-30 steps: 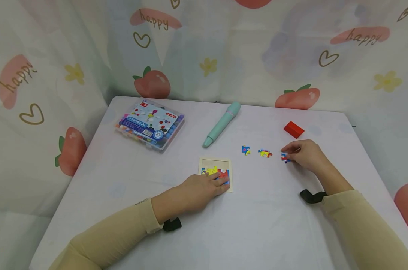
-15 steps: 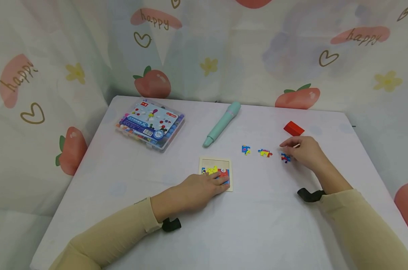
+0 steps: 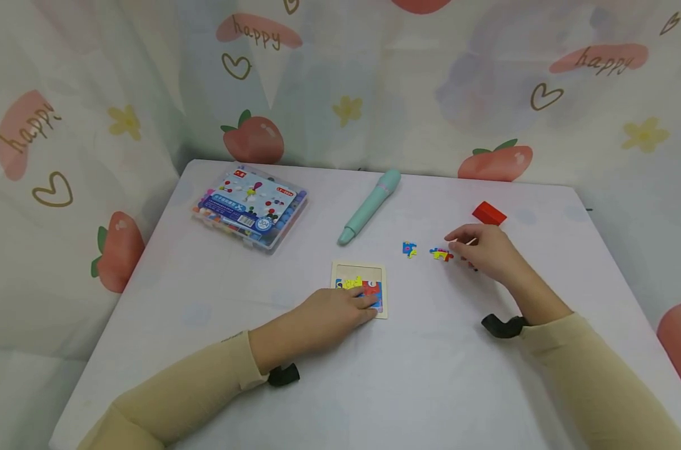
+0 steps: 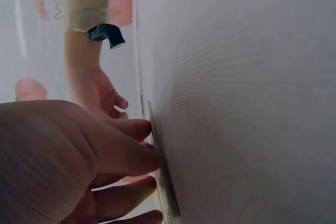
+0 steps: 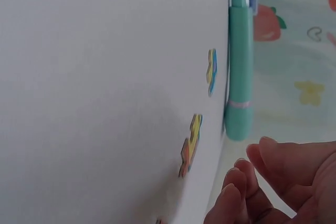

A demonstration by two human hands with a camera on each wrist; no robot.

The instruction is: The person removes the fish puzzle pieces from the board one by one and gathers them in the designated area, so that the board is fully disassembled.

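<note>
My left hand (image 3: 320, 322) rests on a small wooden puzzle tray (image 3: 360, 266), its fingers laid across the yellow, red and blue pieces inside. In the left wrist view, the thumb and fingertips of that hand touch the thin tray (image 4: 164, 174). My right hand (image 3: 486, 253) hovers over the table with thumb and fingers slightly bent and apart, holding nothing. Just below its fingertips lies a yellow-and-red jigsaw piece (image 3: 438, 254); to the left is a blue-and-yellow jigsaw piece (image 3: 408, 249). A third jigsaw piece (image 3: 474, 267) is mostly hidden under the hand.
A red block (image 3: 489, 213) lies behind the right hand. Farther back, a mint-green tube with a rounded end (image 3: 368, 209) lies slantwise. At the back left sits a clear plastic case (image 3: 250, 206) of coloured parts. Printed curtains stand behind and to the left.
My right hand has let go of the rightmost jigsaw piece, lifted off it and moved left over the middle one. My left hand has stayed on the tray.
</note>
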